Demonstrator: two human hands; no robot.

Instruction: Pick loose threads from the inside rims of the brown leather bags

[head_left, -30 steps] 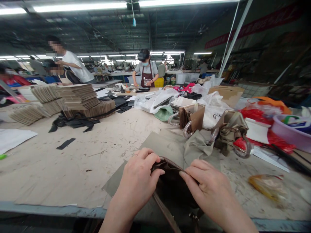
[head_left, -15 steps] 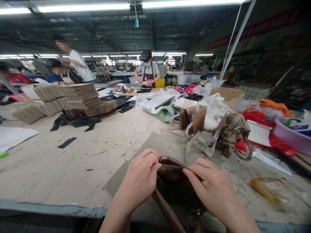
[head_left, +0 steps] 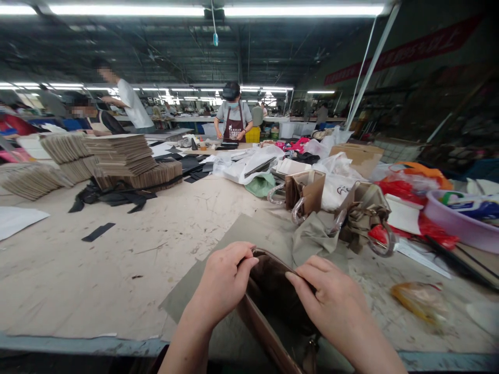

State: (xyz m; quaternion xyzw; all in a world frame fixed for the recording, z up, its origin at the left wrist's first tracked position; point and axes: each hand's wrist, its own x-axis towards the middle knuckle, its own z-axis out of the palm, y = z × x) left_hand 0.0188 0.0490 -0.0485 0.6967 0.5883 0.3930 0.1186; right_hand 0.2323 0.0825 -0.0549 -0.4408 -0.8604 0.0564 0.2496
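A dark brown handbag stands with its mouth towards me at the table's near edge, its dark lining showing. My left hand pinches the far rim at its left corner between thumb and fingers. On the same rim, farther right, my right hand grips the edge with thumb inside and fingers outside. A small metal fitting shows low on the bag's right side. Under the bag lies a grey-green cloth sheet. The bag's lower part is cut off by the frame.
Two brown bags with wrapped handles, one boxy bag and one slouchy bag, stand to the right. Stacked boards and black strips lie left. A purple basin and a plastic packet are at right. A co-worker stands opposite.
My right hand has shifted slightly left along the rim, and the bag's mouth looks a little wider. The view has turned slightly right. Both hands keep their hold.
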